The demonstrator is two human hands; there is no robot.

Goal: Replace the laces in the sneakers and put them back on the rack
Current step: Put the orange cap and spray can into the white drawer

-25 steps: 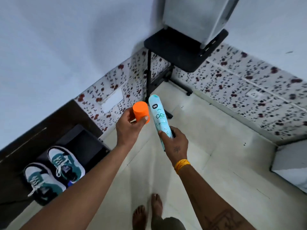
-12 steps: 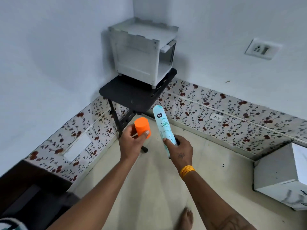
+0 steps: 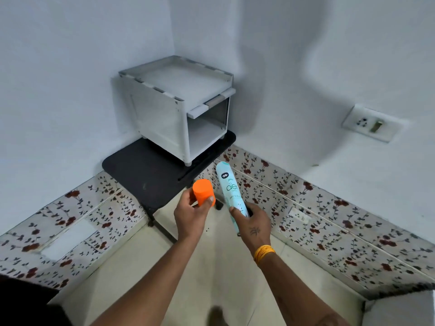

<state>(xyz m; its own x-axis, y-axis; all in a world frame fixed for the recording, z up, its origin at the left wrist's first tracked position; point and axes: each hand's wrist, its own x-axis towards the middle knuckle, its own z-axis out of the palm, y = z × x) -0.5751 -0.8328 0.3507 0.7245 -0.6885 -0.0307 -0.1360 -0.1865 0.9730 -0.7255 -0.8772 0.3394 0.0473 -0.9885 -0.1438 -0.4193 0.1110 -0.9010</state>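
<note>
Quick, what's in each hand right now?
Left hand: holding the orange cap.
Right hand: holding the spray can.

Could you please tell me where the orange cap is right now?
In the head view, the orange cap sits centre frame, pinched in the left hand, just left of the spray can.

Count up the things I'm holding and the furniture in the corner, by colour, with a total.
Orange: 1, the cap in the left hand.
Pale blue: 1, the spray can in the right hand.
White: 1, the small cabinet.
Black: 1, the low table under it.
Total: 4.
</note>
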